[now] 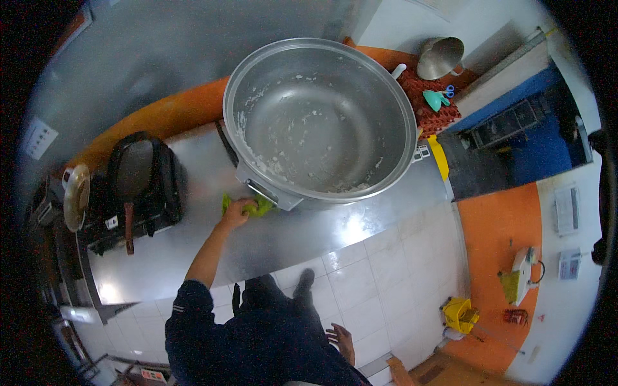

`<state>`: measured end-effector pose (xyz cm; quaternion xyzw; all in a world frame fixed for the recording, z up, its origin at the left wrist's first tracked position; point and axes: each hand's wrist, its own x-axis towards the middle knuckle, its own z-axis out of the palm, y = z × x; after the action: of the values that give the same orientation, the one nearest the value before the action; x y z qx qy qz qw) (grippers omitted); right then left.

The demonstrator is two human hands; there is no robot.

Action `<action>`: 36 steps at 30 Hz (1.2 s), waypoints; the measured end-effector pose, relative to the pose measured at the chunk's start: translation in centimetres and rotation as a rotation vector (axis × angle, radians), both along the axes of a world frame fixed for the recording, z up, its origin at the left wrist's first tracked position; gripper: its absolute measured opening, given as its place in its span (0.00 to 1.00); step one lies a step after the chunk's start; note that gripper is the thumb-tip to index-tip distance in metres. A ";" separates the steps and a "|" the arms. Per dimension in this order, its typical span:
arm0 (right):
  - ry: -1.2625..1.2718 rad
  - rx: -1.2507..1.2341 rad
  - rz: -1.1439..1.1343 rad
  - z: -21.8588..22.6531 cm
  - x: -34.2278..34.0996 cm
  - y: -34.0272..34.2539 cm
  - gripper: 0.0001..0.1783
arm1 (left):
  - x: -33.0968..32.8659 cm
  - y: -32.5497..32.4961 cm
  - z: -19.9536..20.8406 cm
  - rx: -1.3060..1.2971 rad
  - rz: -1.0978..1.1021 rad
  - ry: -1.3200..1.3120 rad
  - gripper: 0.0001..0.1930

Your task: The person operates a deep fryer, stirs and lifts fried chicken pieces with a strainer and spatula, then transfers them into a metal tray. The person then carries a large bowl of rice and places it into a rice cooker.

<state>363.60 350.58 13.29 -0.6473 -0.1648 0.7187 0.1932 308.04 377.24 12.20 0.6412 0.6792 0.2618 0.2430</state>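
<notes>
My left hand (237, 212) is closed on a yellow-green cloth (261, 207), pressed against the steel counter (290, 235). It is just left of and below the side handle (270, 193) of a big grey metal pot (394, 116). Bits of white residue cling to the pot's inner wall and bottom. Down beside my body, away from the counter, hangs my right hand (342, 341). Its fingers are apart and nothing is in them.
At the counter's left stand a black portable stove (174, 186), a dark pan (136, 168) and a glass lid (77, 196). Behind the pot, a red woven mat (428, 96) lies near a metal bowl (441, 58). A yellow mop bucket (460, 314) is on the tiled floor.
</notes>
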 end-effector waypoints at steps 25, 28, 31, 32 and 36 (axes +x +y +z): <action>-0.072 0.281 0.523 -9.1 30.3 19.2 0.24 | 8.2 -3.1 -3.8 0.353 0.809 0.529 0.19; 0.082 0.019 0.400 -12.5 31.5 12.3 0.25 | 16.3 -1.9 -5.2 0.152 0.628 0.108 0.24; -0.043 -0.232 0.426 -12.9 31.8 8.4 0.25 | 30.7 -2.2 -5.8 0.183 0.223 0.050 0.22; -0.103 -0.220 0.489 -12.5 31.1 7.6 0.25 | 35.3 -2.9 -5.5 0.082 0.074 -0.286 0.24; 0.143 0.044 0.476 -9.6 27.6 8.6 0.26 | 47.9 -3.9 -2.4 -0.153 -0.333 -0.663 0.23</action>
<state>391.19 359.15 3.73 -0.5335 -0.3144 0.7840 0.0436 355.93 373.32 9.82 0.6032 0.4679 0.3605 0.5359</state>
